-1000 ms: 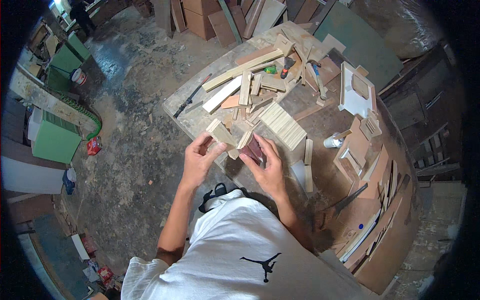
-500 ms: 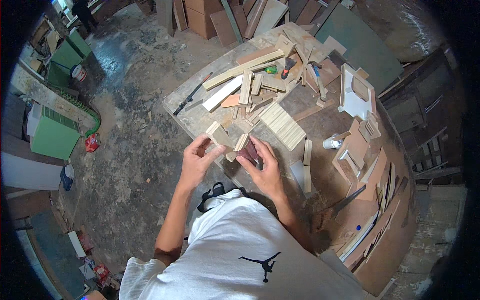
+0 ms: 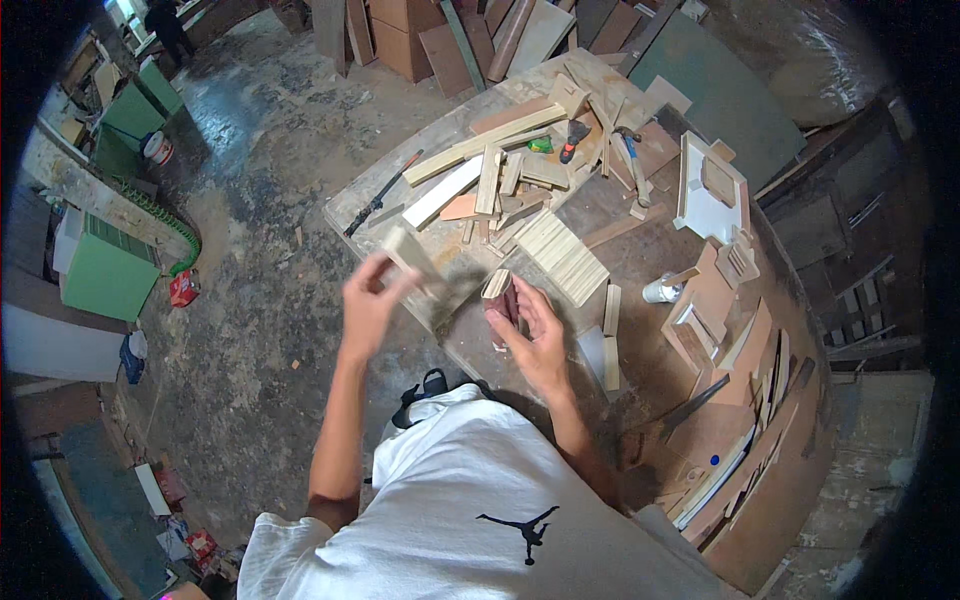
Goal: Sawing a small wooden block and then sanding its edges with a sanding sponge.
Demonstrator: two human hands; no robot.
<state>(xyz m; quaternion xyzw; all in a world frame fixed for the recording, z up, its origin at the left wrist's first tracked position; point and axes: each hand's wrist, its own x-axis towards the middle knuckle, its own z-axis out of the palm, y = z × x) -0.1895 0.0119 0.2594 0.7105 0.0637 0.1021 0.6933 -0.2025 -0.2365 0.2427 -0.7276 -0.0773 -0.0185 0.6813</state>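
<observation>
Right-hand grip [image 3: 537,345] closed round a wrapped block [image 3: 500,315], thumb on the near side, fingers on the right; pale end face up, reddish-brown cover on the sides, probably abrasive sheet, can't confirm. Left-hand grip [image 3: 368,310] pinched on a pale wood block [image 3: 406,252], thumb against fingers; motion-blurred, so exact contact isn't readable. Both pieces held up by the near edge of the table [image 3: 640,250], apart, not touching each other. Progress: pale block looks cut to a squared shape, so I'd count its cutting as done; surface finish can't be judged through the blur, and it isn't joined to anything. Beyond the right hand, slatted panel [image 3: 562,258] lies flat, strips side by side, can't tell if glued. Two narrow blocks [image 3: 611,362] sit roughly in line beside it, loose. Farther out, battens [image 3: 485,143] and offcuts are piled unassembled; hammer [image 3: 634,168] and scraper [image 3: 573,142] lie unused among them. My read: partway, parts made, assembly of the loose stock left; overall percentage can't be told.
</observation>
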